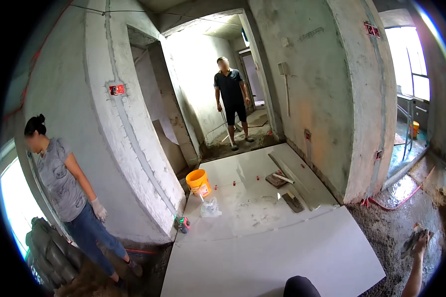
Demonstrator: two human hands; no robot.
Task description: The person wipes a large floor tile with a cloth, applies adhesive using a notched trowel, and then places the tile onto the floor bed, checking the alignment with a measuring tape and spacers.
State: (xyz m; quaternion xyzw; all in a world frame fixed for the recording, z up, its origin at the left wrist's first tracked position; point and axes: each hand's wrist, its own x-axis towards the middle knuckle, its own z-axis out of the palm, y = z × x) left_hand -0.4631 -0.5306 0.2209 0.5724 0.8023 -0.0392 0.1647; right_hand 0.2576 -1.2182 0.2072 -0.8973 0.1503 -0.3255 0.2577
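Observation:
My right hand (421,242) reaches out at the lower right, its fingers closed round what looks like a trowel (409,244). The grey blade lies on or just over the wet grey mortar (381,232), and its handle is mostly hidden by my fingers. My left hand is out of the picture. A large pale floor tile (277,257) lies in front of me, left of the mortar, with my dark-clad knee (301,287) over its near edge.
Farther tiles bear a yellow bucket (198,182), a clear plastic bag (210,208), a notched trowel (293,202) and small red clips. A green-and-red device (184,225) stands by the left wall. One person (74,183) stands left, another (230,89) in the doorway. A red hose (396,205) crosses the mortar.

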